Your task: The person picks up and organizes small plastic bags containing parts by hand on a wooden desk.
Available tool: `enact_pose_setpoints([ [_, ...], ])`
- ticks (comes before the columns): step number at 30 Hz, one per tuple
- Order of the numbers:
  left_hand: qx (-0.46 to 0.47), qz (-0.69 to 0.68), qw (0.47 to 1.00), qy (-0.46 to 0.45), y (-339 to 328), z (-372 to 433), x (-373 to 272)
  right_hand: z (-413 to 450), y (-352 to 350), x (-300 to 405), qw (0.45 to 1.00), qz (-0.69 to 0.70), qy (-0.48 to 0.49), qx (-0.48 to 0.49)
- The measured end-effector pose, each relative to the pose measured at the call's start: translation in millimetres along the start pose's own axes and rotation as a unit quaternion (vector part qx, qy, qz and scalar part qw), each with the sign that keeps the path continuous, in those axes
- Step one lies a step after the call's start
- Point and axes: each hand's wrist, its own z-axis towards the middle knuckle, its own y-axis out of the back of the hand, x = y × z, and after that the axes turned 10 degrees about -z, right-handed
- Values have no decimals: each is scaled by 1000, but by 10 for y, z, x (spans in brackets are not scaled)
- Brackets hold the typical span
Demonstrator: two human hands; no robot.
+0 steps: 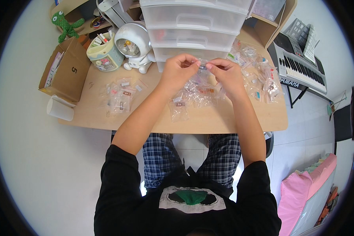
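Note:
Between my left hand [180,70] and my right hand [228,73], a small clear plastic zip bag [203,68] with a dark label is pinched by its top edge, in front of the drawers. Under and just before my hands lies a pile of similar clear bags [203,97], some with brown or orange labels. A second group of small bags [121,97] is on the left of the desk. More bags [261,76] are heaped at the right. What the held bag contains cannot be made out.
Clear plastic drawers [191,23] stand at the back of the wooden desk [144,122]. To their left are a white astronaut figure [134,44], a pen holder [106,56], a cardboard box [66,70] and a white cup [60,109] at the left edge. An electronic keyboard [302,65] stands right of the desk.

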Motion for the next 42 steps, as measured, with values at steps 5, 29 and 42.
enact_pose_setpoints([
  [5, -15, -12, 1000, -14, 6, 4, -15, 31, 35, -32, 1000, -6, -6, -26],
  [29, -33, 40, 997, -58, 5, -4, -104, 48, 46, -90, 998, 51, -28, 25],
  [42, -48, 159, 972, -169, -5, -8, -13, -4, -43, -2, 992, 15, -92, 89],
])
